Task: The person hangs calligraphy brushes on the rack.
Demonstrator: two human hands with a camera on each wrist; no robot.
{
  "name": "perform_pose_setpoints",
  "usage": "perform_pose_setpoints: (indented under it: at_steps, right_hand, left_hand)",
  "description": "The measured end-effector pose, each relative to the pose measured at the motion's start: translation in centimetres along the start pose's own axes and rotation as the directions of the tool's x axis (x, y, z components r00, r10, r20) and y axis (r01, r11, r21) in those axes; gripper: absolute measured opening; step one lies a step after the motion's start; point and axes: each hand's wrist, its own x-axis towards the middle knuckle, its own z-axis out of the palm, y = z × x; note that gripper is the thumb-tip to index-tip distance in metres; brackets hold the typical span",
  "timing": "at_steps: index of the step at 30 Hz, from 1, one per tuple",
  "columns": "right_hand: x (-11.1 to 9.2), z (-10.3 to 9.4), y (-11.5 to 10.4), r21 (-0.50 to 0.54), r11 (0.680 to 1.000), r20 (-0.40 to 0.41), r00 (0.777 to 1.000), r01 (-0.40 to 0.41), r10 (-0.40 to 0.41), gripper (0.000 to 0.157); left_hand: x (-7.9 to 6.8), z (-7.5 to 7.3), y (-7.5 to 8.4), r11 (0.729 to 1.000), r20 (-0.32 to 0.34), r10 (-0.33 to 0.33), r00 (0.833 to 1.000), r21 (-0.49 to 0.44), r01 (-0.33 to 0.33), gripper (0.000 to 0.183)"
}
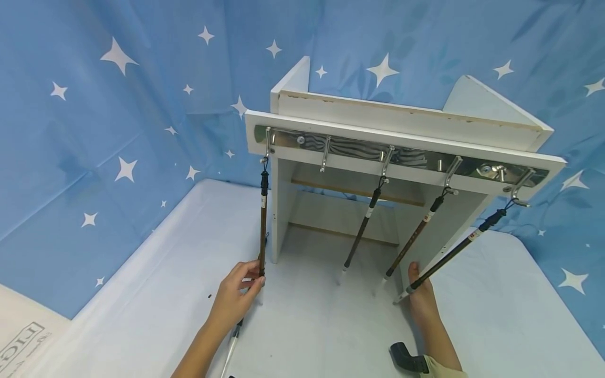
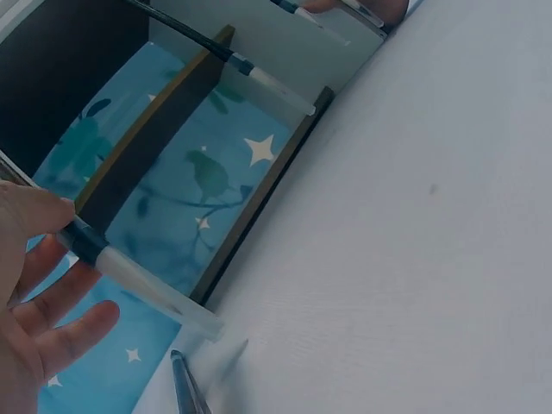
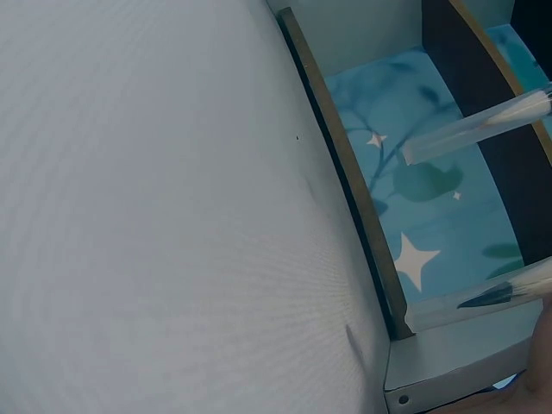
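A calligraphy brush (image 1: 263, 210) hangs by its cord from the leftmost hook of a metal hook rail (image 1: 359, 149). My left hand (image 1: 236, 294) pinches its lower shaft between thumb and finger, the other fingers spread. A clear cap (image 2: 159, 289) covers this brush's tip. My right hand (image 1: 424, 304) grips the lower part of the right side panel (image 1: 416, 226) of a white shelf unit, partly hidden behind the rightmost brush (image 1: 454, 257). Two more brushes, a middle one (image 1: 364, 231) and one beside it (image 1: 410, 241), hang from hooks between them.
Another brush (image 1: 233, 341) lies on the white table (image 1: 165, 273) near my left forearm. Blue star-patterned cloth (image 1: 142, 105) hangs behind. A black curved piece (image 1: 406, 358) sits by my right wrist. Printed cardboard (image 1: 28, 336) shows at lower left.
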Motion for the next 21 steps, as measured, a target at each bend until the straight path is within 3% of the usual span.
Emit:
perform_pose_setpoints:
  at_steps: [4, 9, 21]
  right_hand:
    - [0.0, 0.0, 0.0, -0.001, 1.0, 0.001, 1.0, 0.0, 0.0, 0.077]
    - [0.0, 0.0, 0.0, 0.013, 1.0, -0.001, 1.0, 0.01, -0.01, 0.077]
    - [-0.1, 0.1, -0.1, 0.008, 1.0, -0.007, 1.0, 0.002, -0.002, 0.076]
  left_hand:
    - [-0.1, 0.2, -0.2, 0.996, 0.053, -0.09, 0.995, -0.023, 0.091, 0.031]
    - [-0.2, 0.5, -0.5, 0.978, 0.126, -0.208, 0.97, 0.01, 0.208, 0.037]
    - [-0.5, 0.9, -1.2, 0.965, 0.104, -0.249, 0.963, 0.107, 0.238, 0.033]
